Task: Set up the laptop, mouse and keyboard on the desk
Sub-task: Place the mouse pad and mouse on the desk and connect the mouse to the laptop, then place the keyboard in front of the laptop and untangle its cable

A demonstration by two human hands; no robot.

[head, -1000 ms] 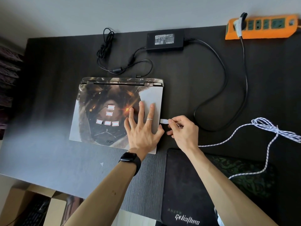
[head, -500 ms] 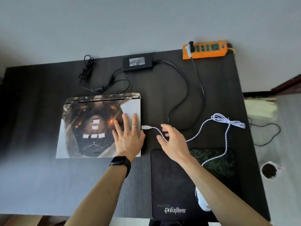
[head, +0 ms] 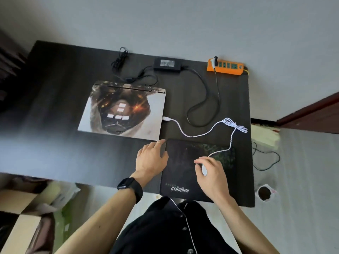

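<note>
Head view; where is the mouse (head: 204, 170) right now?

— Lower right of the frame, on the mouse pad (head: 180, 162); the right hand (head: 213, 174) covers it, fingers curled over its back and clamped on it, so only a white sliver shows at the thumb side.

And its cable?

— The white braided cable (head: 194, 135) runs from under that hand, up across the pad, through a bundled loop right of centre, then left to the plug (head: 166, 118), which sits against the right edge of the laptop (head: 122, 114); a second ago the right hand pinched that plug at the port; half a second ago it had let go; now it is on the mouse.

The left hand (head: 151, 158)?

— It was flat on the lid, bracing the laptop; it has come off and rests on the desk (head: 60, 92) just beside the pad's upper left corner, fingers relaxed and close together, holding nothing; the thumb seems to touch the pad's edge.

So what does that mean for the job?

— I judge the mouse connected and placed; the laptop lies centre frame, lid shut, so opening it is likely next; the power brick (head: 167, 64) at the top is wired to the orange power strip (head: 226, 67), but whether its thin lead (head: 129, 79) reaches the laptop's back I cannot tell; no keyboard shows on the desk.
</note>
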